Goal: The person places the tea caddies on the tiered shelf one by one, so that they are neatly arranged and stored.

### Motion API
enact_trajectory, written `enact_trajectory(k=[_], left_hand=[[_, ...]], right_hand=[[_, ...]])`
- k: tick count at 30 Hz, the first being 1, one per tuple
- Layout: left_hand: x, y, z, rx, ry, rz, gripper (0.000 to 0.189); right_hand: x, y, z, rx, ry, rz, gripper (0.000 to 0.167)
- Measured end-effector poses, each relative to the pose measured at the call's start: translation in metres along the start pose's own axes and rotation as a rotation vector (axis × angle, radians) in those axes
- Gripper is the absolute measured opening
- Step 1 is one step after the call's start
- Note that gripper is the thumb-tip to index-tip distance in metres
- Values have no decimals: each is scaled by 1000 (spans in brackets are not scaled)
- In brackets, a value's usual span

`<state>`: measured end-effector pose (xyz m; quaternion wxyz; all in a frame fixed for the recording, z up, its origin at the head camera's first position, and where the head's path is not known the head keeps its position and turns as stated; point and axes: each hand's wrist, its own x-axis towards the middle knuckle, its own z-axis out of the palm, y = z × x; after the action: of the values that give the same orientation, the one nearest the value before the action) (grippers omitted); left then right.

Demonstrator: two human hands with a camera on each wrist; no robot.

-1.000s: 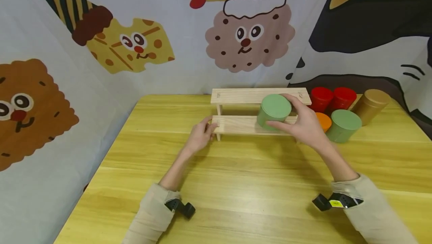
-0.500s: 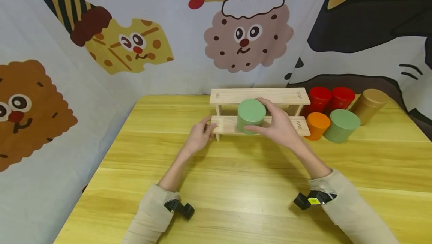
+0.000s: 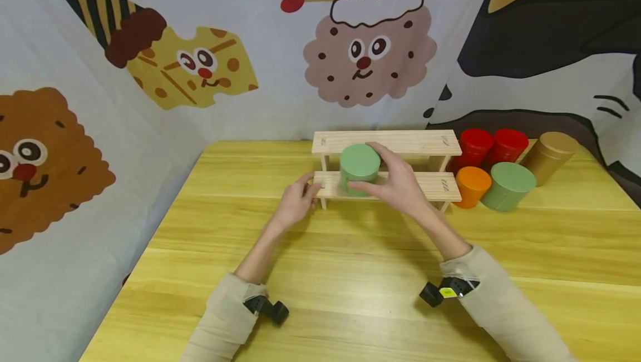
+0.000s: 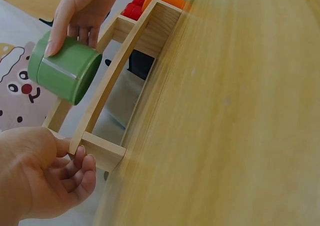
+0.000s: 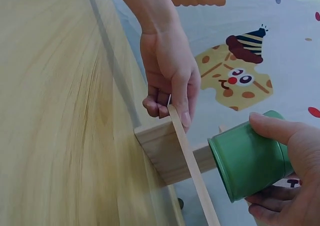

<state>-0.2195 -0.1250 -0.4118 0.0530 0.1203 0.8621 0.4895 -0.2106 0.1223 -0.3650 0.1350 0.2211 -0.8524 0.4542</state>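
Observation:
My right hand (image 3: 398, 185) grips a green lidded canister (image 3: 359, 164) round its side, thumb in front. It hangs over the left part of the lower board of a two-step wooden rack (image 3: 430, 185). In the left wrist view a gap shows between the canister's base (image 4: 88, 78) and the lower board. My left hand (image 3: 292, 203) pinches the left end of that lower board between thumb and fingers. The right wrist view shows the same pinch, with the left thumb (image 5: 181, 103) on the board's end.
Right of the rack stand two red canisters (image 3: 476, 145), an orange one (image 3: 471, 187), another green one (image 3: 508, 186) and a tall gold one (image 3: 550, 156). A cartoon-printed cloth (image 3: 270, 62) hangs behind the wooden table (image 3: 320, 284).
My right hand has carried the green canister leftward along the lower board, bringing the orange canister fully into sight. The left hand stays on the rack's end.

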Motion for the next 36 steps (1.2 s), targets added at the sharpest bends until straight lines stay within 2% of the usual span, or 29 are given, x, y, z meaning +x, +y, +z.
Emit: enact_trajectory(k=[11,15,36], left_hand=[[1,-1,2,-3,2,19,53],[2,-1,2,8,7,23,53],[1,-1,1,9,7,9,53]], right_hand=[[7,2,15,61,-24,-12,88],[8,3,19,78,-39,7,88],[9,2,23,36,-114,96,100]])
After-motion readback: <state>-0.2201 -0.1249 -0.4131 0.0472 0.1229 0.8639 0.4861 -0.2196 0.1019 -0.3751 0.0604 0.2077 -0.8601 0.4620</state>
